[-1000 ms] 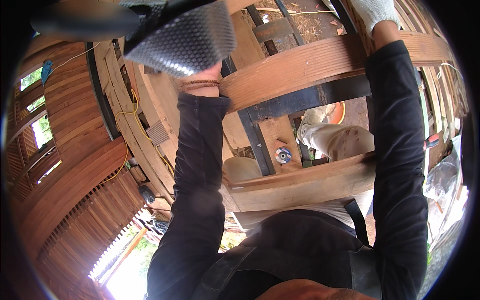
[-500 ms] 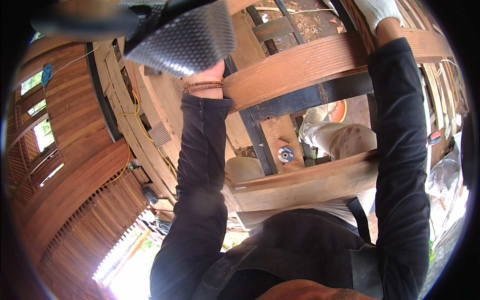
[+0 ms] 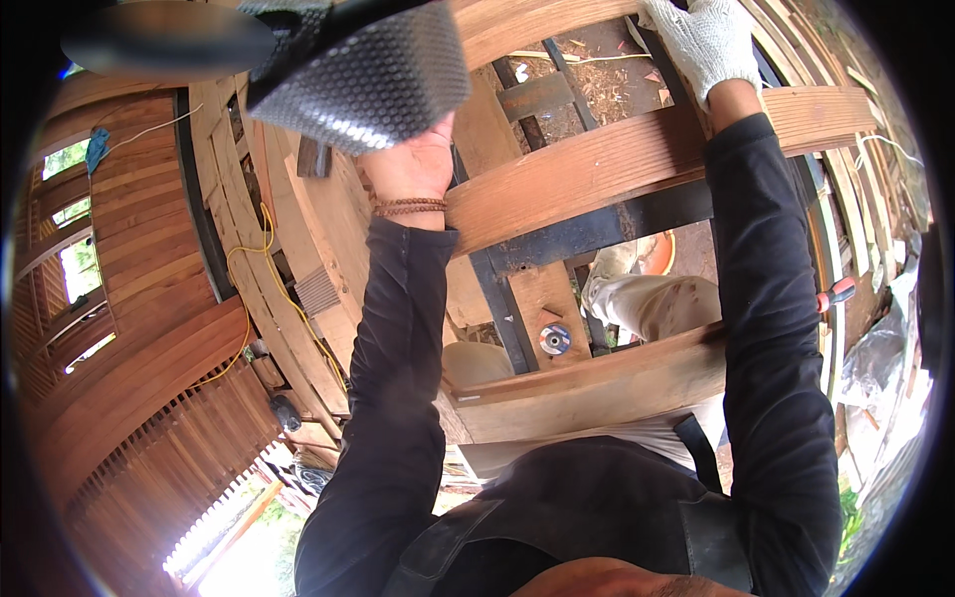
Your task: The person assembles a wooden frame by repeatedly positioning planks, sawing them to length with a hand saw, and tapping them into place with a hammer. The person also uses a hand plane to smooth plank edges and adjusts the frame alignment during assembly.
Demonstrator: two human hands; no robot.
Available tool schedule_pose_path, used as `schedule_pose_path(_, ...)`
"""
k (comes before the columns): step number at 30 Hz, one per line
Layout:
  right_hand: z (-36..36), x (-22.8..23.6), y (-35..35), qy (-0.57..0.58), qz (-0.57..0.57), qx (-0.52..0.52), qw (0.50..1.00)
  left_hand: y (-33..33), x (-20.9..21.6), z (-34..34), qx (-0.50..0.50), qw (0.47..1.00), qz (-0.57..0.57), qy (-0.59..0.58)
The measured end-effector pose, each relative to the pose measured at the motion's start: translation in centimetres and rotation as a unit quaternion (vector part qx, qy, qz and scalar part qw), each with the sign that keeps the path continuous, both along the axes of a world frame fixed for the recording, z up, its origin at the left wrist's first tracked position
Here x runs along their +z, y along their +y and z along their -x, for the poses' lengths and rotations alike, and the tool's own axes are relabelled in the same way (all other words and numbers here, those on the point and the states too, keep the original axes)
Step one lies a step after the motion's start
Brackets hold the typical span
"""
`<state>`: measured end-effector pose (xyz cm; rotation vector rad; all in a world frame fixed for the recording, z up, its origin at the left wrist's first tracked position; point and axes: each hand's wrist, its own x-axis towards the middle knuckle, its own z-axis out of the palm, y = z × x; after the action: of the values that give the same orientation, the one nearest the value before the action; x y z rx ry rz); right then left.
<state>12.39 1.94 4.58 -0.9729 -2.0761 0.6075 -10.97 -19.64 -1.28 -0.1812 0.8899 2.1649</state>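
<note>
My left hand (image 3: pixel 416 164), bare and with two strings of brown beads at the wrist, lies at the left end of a reddish-brown plank (image 3: pixel 582 169). Its fingers are hidden behind a dark, dimpled sheet-like thing (image 3: pixel 373 85) close to the camera, so what it holds does not show. Farther right, my right hand (image 3: pixel 704 50) wears a white knitted glove. It is closed over a narrow wooden board (image 3: pixel 678 75) that runs away from me across the plank; the fingertips are partly cut off by the upper edge.
Dark metal bars (image 3: pixel 567 241) form a frame below the planks. A cutting disc (image 3: pixel 555 338) rests on a lower board. Close to my body runs a pale beam (image 3: pixel 587 398). A yellow cord (image 3: pixel 231 264) trails at left; a red-handled tool (image 3: pixel 838 294) lies at right.
The view has shifted, and both hands sit lower in the picture. More of my left palm and of the gloved right hand shows now. The right hand stays on the narrow board.
</note>
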Motion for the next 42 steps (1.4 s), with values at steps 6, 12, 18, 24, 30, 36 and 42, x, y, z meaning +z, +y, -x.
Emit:
schedule_pose_path(6, -0.3, -2.1, 1.7, 0.014, -0.107, -0.001, 0.994, 0.3, 2.1, -2.9, -0.253, 0.921, 0.205, 0.216)
schedule_pose_path(12, -1.4, -3.3, 3.4, -0.016, -0.038, -0.013, 0.999, 0.1, 3.3, -4.7, -0.054, 0.533, 0.355, 0.766)
schedule_pose_path(18, -0.6, -3.7, 3.5, -0.100, -0.061, -0.109, 0.987, 0.0, 1.3, -3.0, -0.117, 0.434, 0.433, 0.782)
schedule_pose_path(24, 1.3, -2.5, 5.5, -0.131, 0.009, -0.092, 0.987, 0.2, 1.3, -3.0, -0.106, 0.438, 0.419, 0.788)
schedule_pose_path(30, 1.1, -2.7, 6.1, 0.111, 0.230, -0.065, 0.965, 0.2, 1.2, -2.8, -0.106, 0.456, 0.410, 0.783)
schedule_pose_path(36, -0.7, -3.1, 5.6, 0.039, 0.158, -0.034, 0.986, 0.0, 1.9, -2.6, -0.126, 0.452, 0.432, 0.770)
schedule_pose_path(42, -0.6, -2.6, 4.3, -0.005, 0.107, -0.005, 0.994, 0.1, 1.4, -2.8, -0.114, 0.445, 0.435, 0.774)
